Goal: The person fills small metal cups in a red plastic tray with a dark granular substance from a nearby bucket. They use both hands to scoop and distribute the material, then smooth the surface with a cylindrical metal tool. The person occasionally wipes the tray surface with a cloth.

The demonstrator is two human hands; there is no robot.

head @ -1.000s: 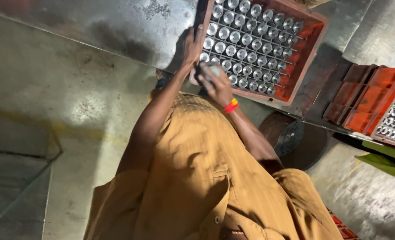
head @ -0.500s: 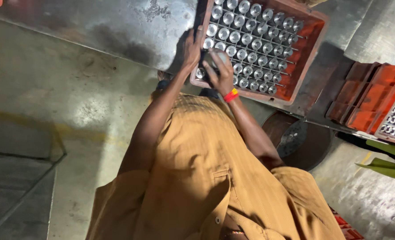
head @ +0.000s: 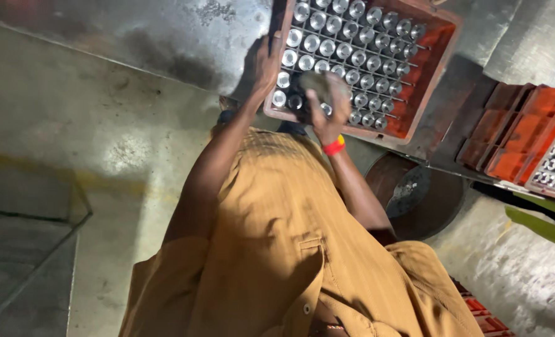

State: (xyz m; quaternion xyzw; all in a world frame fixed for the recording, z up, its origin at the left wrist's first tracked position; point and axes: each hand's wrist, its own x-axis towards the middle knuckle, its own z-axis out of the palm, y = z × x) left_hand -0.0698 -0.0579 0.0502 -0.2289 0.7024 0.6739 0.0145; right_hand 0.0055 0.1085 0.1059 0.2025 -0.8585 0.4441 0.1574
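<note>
Here the left hand (head: 264,62) grips the near rim of the red crate (head: 443,59) of capped glass bottles (head: 346,43), while the right hand (head: 324,100) closes around a greyish lump, perhaps a cloth, over them. The crate likely handles heavy and rigid, its bottles fragile, so its rims look the safest hold.

Second red crate (head: 527,146) at right edge, partly out of frame, some shiny metal tops in its lower corner, other cells bare. Round dark brown disc (head: 415,196) lying on the concrete floor (head: 103,125) below the crates. Green strip (head: 543,228) just right of the disc. Metal-framed panel (head: 28,249) at lower left. Tan shirt (head: 277,249) fills the foreground. Grey wet patches on the floor.
</note>
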